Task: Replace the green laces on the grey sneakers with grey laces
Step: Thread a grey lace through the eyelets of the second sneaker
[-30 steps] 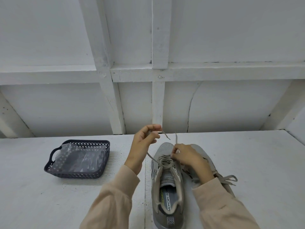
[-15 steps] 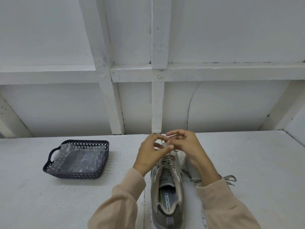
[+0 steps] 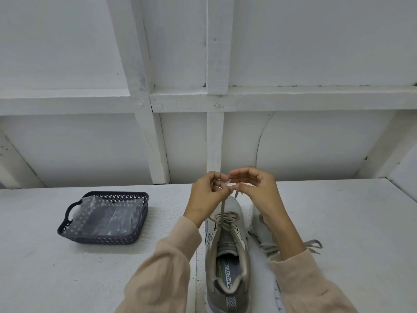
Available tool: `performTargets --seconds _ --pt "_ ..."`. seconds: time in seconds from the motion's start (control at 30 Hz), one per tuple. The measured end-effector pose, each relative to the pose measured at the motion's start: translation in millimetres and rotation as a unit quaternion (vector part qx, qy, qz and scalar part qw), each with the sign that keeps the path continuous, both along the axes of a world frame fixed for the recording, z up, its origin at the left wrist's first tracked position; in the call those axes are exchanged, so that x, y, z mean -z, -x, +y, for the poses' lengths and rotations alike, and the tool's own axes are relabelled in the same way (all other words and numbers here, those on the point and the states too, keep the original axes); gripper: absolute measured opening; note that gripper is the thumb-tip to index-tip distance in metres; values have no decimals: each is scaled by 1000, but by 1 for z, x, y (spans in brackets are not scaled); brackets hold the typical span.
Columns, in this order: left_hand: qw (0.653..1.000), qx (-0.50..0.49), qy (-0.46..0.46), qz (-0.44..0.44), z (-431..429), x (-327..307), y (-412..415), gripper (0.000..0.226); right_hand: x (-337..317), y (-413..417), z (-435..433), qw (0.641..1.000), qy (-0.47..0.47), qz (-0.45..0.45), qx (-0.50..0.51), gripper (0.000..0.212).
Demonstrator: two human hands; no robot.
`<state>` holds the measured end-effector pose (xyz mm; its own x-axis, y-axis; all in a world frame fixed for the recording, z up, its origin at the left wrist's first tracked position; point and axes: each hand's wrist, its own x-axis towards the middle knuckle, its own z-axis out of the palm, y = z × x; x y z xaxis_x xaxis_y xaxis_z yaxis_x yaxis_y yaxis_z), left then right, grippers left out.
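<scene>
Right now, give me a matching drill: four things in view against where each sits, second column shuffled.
1. basket
2. plastic bag
3. lace
4. right sneaker

A. pinched between left hand and right hand
B. partly under the right forearm
C. on the table, left of both arms
D. inside the basket

Pairs: 1-C, 2-D, 3-A, 4-B

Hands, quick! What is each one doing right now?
Left hand: closed, pinching the grey lace above the sneaker.
Right hand: closed, pinching the same lace's other end.
</scene>
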<state>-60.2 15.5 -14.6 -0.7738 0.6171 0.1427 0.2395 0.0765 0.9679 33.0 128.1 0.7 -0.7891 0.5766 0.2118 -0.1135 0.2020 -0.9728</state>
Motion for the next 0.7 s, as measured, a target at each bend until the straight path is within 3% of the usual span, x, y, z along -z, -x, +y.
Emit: performTargets --seconds 0.13,0.3,0.53,0.7 --pt "1000 17 -24 -9 -2 -12 1 13 3 0 6 996 -69 -53 -15 42" --pt "997 51 -55 -4 -5 -33 -4 17 11 3 8 990 -92 -97 -33 18" --pt "995 67 -80 -1 -10 -46 -7 28 2 3 4 996 -72 -26 -47 7" --pt "998 49 -33 16 -8 -39 3 10 -10 0 4 997 2 56 -45 8"
